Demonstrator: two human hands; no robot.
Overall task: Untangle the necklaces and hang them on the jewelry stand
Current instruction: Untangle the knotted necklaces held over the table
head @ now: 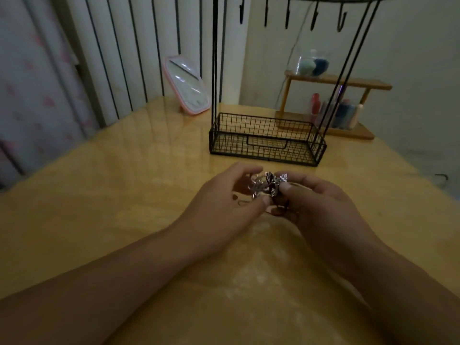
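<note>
A silvery tangle of necklaces (267,185) hangs between both hands just above the wooden table (112,195). My left hand (224,202) pinches its left side with thumb and curled fingers. My right hand (321,202) pinches its right side, and a dark loop dangles below the thumb. The black wire jewelry stand (267,139) sits right behind the hands, its basket base on the table and its row of hooks (313,17) high at the top edge. A thin chain seems to hang from one hook; it is too faint to be sure.
A pink-framed mirror (186,84) leans at the back, left of the stand. A small wooden shelf (333,108) with bottles and a glass jar stands behind the stand on the right. A small dark hook-like item (441,177) lies near the table's right edge.
</note>
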